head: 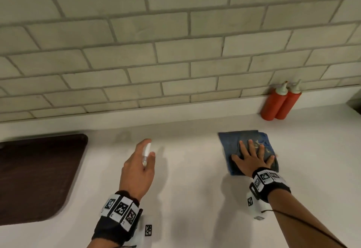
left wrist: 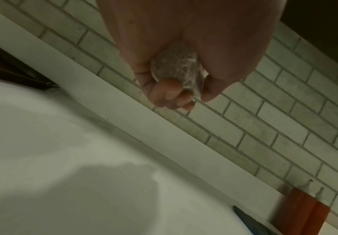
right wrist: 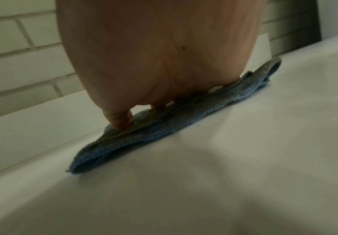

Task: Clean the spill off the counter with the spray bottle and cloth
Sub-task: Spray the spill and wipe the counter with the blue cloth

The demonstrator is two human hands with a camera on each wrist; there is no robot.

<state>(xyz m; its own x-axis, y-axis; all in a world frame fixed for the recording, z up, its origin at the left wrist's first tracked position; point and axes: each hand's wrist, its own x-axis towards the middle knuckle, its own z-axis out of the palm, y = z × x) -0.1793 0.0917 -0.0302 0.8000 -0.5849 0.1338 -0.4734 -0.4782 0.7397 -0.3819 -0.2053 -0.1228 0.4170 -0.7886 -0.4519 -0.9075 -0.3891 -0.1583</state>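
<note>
The head camera looks down from high up at the white table (head: 185,189) and the brick wall (head: 175,42) behind it. The left wrist camera sits very close under the left hand (left wrist: 184,47), tilted, looking toward that wall. The right wrist camera sits low by the table, right behind the right hand (right wrist: 160,55). All three views share the table and wall.
</note>
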